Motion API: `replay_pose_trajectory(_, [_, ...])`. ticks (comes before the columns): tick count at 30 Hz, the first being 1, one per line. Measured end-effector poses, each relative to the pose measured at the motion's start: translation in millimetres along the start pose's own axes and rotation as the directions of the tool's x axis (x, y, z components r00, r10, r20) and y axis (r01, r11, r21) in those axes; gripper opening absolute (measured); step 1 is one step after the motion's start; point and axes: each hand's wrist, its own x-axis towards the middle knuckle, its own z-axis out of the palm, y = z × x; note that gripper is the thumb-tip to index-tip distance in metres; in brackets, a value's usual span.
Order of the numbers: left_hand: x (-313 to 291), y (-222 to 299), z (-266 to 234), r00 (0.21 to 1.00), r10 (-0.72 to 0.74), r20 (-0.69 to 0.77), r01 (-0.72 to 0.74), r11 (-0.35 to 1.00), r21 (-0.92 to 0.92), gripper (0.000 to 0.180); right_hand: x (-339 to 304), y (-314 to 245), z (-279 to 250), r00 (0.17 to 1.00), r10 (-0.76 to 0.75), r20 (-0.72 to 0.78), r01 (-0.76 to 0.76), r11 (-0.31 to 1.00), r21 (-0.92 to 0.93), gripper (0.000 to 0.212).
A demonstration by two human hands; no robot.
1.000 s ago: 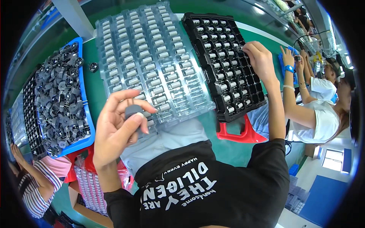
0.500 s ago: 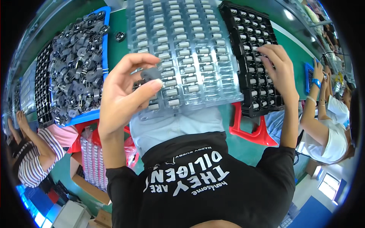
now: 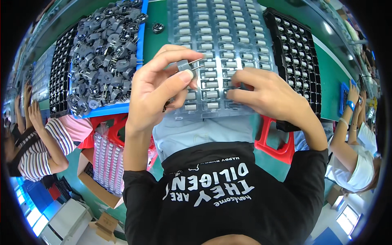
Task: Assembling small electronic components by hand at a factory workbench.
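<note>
My left hand [image 3: 157,87] is closed, pinching a grey round plastic part [image 3: 183,66] with two thin metal pins pointing right. A bit of another dark part with pins shows below, by the curled lower fingers. My right hand [image 3: 267,92] reaches down onto the clear plastic tray [image 3: 192,112], its fingers bent together at a slot. What lies between those fingertips is hidden. Rows of small silver cylinders [image 3: 210,74] sit in the tray's slots, under and beside both hands.
A blue bin [image 3: 108,111] heaped with grey pinned parts [image 3: 104,53] stands at left. One loose part [image 3: 158,27] lies on the green table. A black tray [image 3: 300,57] of silver cylinders is at right. Red stools [image 3: 286,153] stand below the table; people work on both sides.
My right hand has moved left from the black tray to the clear tray. My left hand has turned the grey part so its pins show. The view has shifted.
</note>
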Motion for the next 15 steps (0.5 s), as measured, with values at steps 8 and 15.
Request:
replay_pose_trajectory(8, [0,-7,-8,0.993,-0.07,0.092,0.096,0.941,-0.324,0.041,5,-3,-1,0.986,-0.105,-0.128,0.102,0.994,-0.028,0.025])
replay_pose_trajectory(15, [0,-13,-7,0.987,-0.105,0.125,0.15,0.886,-0.439,0.031,10,-7,-2,0.998,-0.032,-0.061,0.029,0.998,-0.052,0.027])
